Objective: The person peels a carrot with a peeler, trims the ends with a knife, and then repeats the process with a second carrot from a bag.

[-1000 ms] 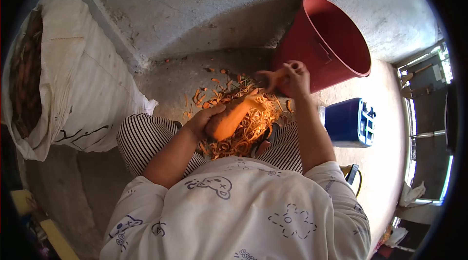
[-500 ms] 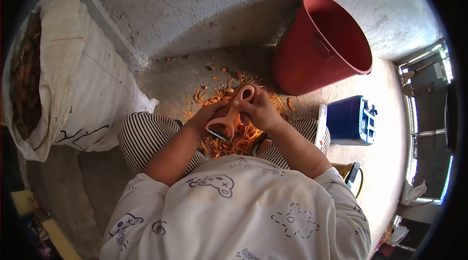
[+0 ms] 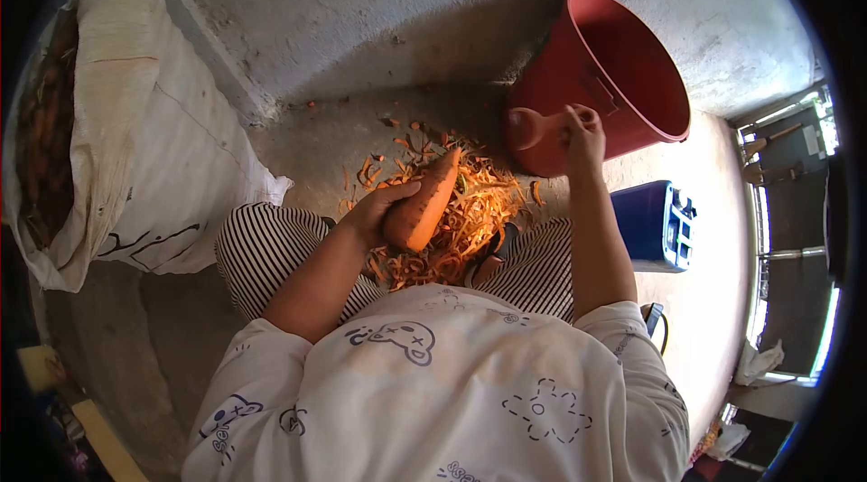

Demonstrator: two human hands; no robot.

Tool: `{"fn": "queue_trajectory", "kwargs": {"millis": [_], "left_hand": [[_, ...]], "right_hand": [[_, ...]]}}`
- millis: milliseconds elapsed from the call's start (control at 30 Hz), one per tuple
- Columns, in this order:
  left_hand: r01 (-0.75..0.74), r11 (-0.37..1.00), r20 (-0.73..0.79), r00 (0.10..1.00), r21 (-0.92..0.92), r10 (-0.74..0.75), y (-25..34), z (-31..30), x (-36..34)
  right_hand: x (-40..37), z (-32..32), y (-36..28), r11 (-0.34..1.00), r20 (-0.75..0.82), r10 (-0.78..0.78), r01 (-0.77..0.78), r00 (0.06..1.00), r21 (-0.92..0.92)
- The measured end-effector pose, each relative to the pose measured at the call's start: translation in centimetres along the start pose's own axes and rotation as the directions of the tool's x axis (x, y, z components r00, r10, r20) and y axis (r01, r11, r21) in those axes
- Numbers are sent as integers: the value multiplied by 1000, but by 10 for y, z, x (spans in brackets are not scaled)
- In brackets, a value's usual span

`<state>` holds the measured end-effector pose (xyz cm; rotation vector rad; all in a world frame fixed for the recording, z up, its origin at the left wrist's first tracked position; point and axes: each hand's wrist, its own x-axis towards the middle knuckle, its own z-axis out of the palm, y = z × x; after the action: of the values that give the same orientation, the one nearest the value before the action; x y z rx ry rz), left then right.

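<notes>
My left hand (image 3: 375, 213) is wrapped round a large orange carrot (image 3: 424, 206), partly peeled with dark marks along one side. The carrot is tilted above a heap of orange peelings (image 3: 479, 206) on the floor between my legs. Out to the right, my right hand (image 3: 584, 134) grips a pink peeler (image 3: 537, 128) by its handle, in front of the side of a red bucket (image 3: 551, 75). Peeler and carrot are apart.
A white sack (image 3: 163, 148) of carrots leans at the left. A blue container (image 3: 646, 224) stands on the floor right of my striped knee. Behind the heap rises a rough grey wall (image 3: 406, 12).
My right hand has moved away to the right and up with the peeler, off the carrot. The carrot now shows fully in my left hand, its narrow end pointing up and right.
</notes>
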<state>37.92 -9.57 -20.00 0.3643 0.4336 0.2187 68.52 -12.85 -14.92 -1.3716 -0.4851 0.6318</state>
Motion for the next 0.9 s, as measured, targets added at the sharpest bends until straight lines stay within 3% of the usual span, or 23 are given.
{"fn": "queue_trajectory", "kwargs": {"millis": [100,167,233,333,433,500,567,633,733,833,900], "left_hand": [[-13,999,-19,1000,-48,12,-1,6,4],[13,997,11,1000,-73,-13,0,4,6],[92,993,72,994,-69,-87,0,-8,8],[31,1000,-48,998,0,-31,-5,-8,15],[27,1000,-36,999,-2,-27,-1,6,1],[18,998,-34,999,-55,-20,0,13,-3],[21,995,-30,999,-100,-24,-3,13,-6],[33,992,-19,999,-123,-35,-2,5,-4],[5,997,53,999,-78,-1,-1,-3,-2],[16,994,96,995,-110,-5,4,11,-4],[-18,999,35,999,-46,19,-1,1,3]], "right_hand": [[-67,46,-15,968,372,116,-188,921,164],[-106,64,-21,960,521,209,-275,827,51],[-124,73,-12,900,689,283,-432,667,49],[-126,79,0,927,743,270,-374,612,-29],[-103,72,7,919,676,269,-392,686,33],[-61,52,26,907,537,223,-375,814,191],[-12,19,42,966,332,175,-227,927,126],[11,-8,48,968,12,118,-112,993,-225],[21,-21,37,973,-169,-13,-27,986,-231],[-20,15,9,984,79,56,-68,995,166],[-60,38,-3,950,360,143,-229,922,211]]}}
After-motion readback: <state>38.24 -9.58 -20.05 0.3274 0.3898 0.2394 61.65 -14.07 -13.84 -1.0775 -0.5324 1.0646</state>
